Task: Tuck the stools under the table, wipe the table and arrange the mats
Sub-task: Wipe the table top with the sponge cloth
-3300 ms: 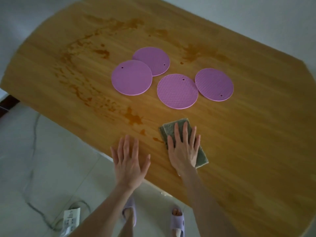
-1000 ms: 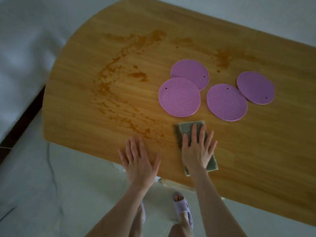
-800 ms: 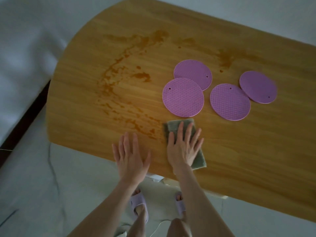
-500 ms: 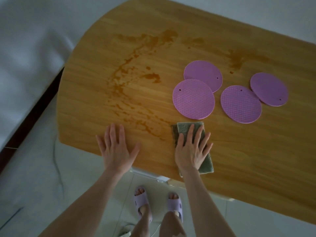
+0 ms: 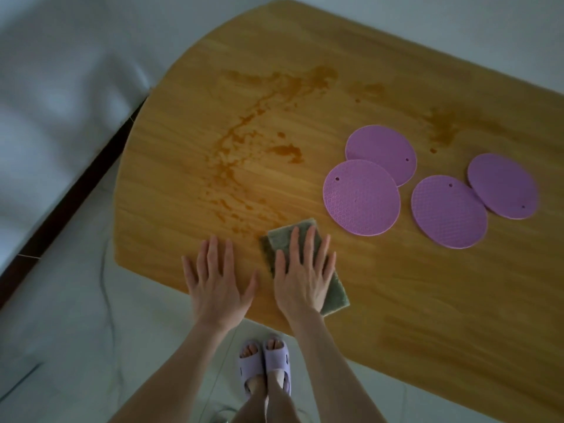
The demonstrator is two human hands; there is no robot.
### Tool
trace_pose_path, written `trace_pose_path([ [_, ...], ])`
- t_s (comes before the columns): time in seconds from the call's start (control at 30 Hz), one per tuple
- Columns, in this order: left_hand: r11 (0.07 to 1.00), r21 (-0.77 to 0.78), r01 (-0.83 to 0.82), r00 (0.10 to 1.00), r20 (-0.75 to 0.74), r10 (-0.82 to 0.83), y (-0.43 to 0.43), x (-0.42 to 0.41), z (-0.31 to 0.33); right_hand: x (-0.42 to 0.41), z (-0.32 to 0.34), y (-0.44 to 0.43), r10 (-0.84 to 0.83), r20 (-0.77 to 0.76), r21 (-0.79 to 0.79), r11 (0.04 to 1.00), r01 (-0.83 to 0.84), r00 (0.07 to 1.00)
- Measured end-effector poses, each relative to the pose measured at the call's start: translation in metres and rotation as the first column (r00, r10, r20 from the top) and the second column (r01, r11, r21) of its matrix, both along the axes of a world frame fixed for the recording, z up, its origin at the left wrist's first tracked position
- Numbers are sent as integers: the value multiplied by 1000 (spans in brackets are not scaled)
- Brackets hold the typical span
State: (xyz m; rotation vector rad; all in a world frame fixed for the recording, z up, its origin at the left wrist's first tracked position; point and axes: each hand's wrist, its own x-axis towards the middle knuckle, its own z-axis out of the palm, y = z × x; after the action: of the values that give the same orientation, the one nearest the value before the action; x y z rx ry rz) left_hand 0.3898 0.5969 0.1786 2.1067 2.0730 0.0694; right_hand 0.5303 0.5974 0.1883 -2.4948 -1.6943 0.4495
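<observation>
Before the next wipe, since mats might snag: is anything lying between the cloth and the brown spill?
Nothing visible does. The cloth under the right hand sits at the spill's near edge; the mats lie off to the right.

So the folded grey-green cleaning cloth (image 5: 302, 264) sits at the near edge of the oval wooden table (image 5: 412, 300), right hand (image 5: 302, 279) flat on top of it, left hand (image 5: 218, 285) just left. Brown spill streaks (image 5: 241, 154) run behind the cloth, four round purple silicone mats (image 5: 427, 190) behind-right, two overlapping.
</observation>
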Motion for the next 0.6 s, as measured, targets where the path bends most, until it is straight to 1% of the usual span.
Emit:
trace_pose_path([
  [0.07, 1000, 13, -9, 1000, 26, 9, 0, 0, 0, -4, -1, 10, 70, 18, 17, 997, -71, 997],
  [0.2, 999, 36, -24, 997, 74, 21, 5, -6, 4, -1, -3, 13, 36, 59, 52, 998, -39, 998],
  [0.33, 994, 39, -103, 993, 63, 100, 33, -29, 7, -11, -1, 38, 83, 29, -21, 996, -82, 996],
  [0.47, 996, 24, -85, 996, 16, 84, 63, -66, 5, -25, 1, 78, 87, 10, -63, 994, -86, 996],
  [0.6, 999, -9, -51, 999, 9, 51, 83, -90, 1, -74, -1, 84, 175, 42, 32, 984, -177, 984],
])
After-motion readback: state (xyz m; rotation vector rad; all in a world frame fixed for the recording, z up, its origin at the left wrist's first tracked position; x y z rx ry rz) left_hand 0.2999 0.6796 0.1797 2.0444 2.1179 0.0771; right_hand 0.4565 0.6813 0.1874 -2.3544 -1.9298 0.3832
